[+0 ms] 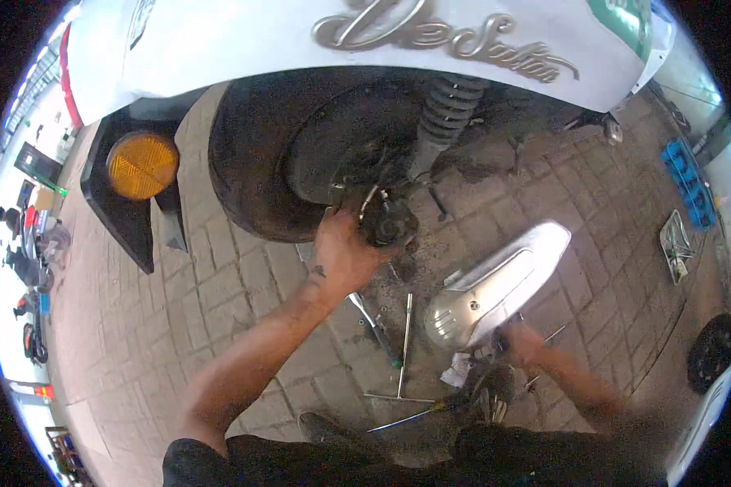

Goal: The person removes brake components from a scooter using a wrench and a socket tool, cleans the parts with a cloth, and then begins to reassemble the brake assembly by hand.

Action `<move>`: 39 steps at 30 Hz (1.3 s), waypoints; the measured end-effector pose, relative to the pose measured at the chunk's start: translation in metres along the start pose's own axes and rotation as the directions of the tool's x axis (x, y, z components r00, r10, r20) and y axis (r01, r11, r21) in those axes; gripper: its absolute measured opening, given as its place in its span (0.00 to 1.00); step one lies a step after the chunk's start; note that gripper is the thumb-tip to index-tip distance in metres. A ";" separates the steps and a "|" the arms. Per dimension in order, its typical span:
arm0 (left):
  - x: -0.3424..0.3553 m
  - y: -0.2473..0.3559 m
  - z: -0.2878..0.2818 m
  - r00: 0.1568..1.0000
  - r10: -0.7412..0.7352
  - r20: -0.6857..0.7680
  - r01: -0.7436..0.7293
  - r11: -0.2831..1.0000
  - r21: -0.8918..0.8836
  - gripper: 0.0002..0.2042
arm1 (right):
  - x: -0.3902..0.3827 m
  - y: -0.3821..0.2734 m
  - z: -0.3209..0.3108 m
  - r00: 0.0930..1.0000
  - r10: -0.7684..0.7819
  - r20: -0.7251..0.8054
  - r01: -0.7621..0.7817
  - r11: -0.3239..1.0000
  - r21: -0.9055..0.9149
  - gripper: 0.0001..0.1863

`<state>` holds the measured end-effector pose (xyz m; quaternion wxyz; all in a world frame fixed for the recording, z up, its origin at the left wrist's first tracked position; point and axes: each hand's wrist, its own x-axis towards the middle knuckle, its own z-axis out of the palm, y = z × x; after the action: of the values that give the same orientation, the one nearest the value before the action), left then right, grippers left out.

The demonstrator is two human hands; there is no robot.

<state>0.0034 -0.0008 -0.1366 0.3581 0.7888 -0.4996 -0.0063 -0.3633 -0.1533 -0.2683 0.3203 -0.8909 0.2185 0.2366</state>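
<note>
My left hand (345, 252) is closed around a dark round mechanical part (388, 223) beside the scooter's rear wheel (256, 154). A thin hose or cable end (368, 199) shows at its fingers. Low on the right, my right hand (521, 342) is at the lower edge of a long silver muffler-like housing (503, 284) lying on the paving. Blur and shadow hide its fingers, so whether it grips anything cannot be made out. A coiled shock absorber (447, 109) rises above the round part.
Below the left hand lie a T-handle wrench (404, 349) and a ratchet with a green handle (375, 325). A screwdriver (406, 418) is near my foot. The white scooter body (244, 40) overhangs the work. At left hangs a black bracket with an orange reflector (142, 166); at right is a blue tray (689, 185).
</note>
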 end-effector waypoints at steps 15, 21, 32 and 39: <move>-0.003 0.006 -0.007 0.998 -0.055 0.005 0.056 0.995 -0.088 0.43 | 0.051 -0.233 -0.209 0.426 -0.429 -0.797 0.548 0.823 -0.150 0.13; -0.002 0.004 -0.006 0.988 -0.110 0.110 0.120 0.989 -0.088 0.42 | 0.072 -0.223 -0.201 0.436 -0.513 -0.739 0.586 0.785 -0.199 0.13; 0.001 -0.009 0.007 0.998 -0.005 0.069 0.009 0.998 -0.055 0.41 | 0.071 -0.235 -0.198 0.434 -0.692 -0.577 0.584 0.704 -0.405 0.15; -0.008 -0.014 0.012 0.998 0.052 -0.028 -0.049 0.994 0.094 0.40 | 0.076 -0.234 -0.193 0.427 -0.688 -0.587 0.547 0.713 -0.439 0.15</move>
<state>0.0059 0.0021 -0.1563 0.3283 0.7918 -0.5137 0.0380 -0.1224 -0.1379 -0.0695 0.1897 -0.9497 -0.0410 -0.2459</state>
